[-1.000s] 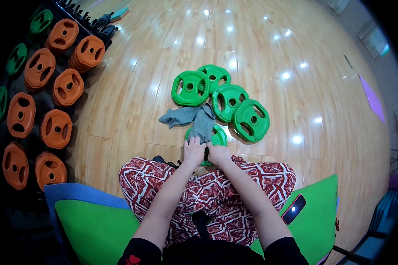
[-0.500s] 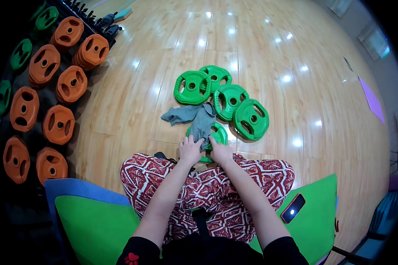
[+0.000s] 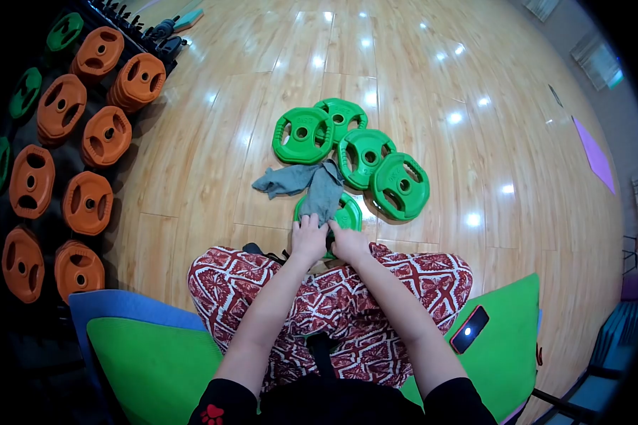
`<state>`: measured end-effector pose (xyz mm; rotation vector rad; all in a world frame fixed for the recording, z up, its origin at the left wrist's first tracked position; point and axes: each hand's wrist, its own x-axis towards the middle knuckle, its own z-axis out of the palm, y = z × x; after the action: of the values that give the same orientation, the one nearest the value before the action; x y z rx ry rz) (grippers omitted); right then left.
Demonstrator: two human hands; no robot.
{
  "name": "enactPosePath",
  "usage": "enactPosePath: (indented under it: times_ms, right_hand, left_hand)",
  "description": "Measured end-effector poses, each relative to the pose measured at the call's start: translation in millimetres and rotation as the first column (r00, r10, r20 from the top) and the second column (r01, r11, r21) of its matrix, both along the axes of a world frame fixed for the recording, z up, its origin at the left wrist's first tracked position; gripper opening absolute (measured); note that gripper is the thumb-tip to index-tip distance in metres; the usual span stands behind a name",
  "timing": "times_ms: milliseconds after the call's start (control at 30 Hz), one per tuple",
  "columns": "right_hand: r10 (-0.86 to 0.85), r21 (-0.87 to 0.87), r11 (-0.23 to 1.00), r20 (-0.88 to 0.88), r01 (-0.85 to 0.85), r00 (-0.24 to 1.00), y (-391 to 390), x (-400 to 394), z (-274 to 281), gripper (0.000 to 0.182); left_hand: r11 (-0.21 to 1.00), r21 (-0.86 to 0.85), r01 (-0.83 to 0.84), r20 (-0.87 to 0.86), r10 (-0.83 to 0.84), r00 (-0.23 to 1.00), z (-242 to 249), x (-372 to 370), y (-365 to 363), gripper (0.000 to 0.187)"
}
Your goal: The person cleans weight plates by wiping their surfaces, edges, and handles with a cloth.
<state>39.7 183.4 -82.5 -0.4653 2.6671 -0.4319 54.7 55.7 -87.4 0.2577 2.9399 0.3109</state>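
A grey cloth [image 3: 322,191] lies partly over a green weight plate [image 3: 349,212] on the floor in front of my crossed legs. My left hand [image 3: 310,239] is on the cloth's lower end, its fingers bent and pressed together on the fabric. At the plate's near part, my right hand [image 3: 349,242] has its fingers curled by the cloth's edge; what they grip, if anything, is hidden. The cloth's other end spreads to the left on the floor. Several more green plates [image 3: 367,159] rest just beyond, overlapping one another.
Orange weight plates [image 3: 88,202] and green ones hang on a dark rack at the left. Green mats [image 3: 149,361] lie on both sides of me, and a phone [image 3: 469,330] rests on the right one. A purple mat [image 3: 594,154] is at the far right.
My left hand has shifted slightly up over the cloth, and its fingers now cover more of the fabric. The whole view has moved a little.
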Motion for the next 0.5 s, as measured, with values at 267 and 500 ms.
enactPosePath:
  times_ms: [267,500]
  right_hand:
    - [-0.036,0.005,0.999,0.039,0.036,0.999,-7.6,-5.3,-4.9,0.042]
    - [-0.066,-0.012,0.998,0.064,0.067,0.996,-8.7,-10.1,-4.9,0.033]
  left_hand:
    - [0.995,-0.096,-0.004,0.002,0.004,1.0,-6.8,-6.3,3.2,0.029]
    - [0.999,-0.047,0.0,0.003,0.0,1.0,-10.4,-11.1,3.2,0.024]
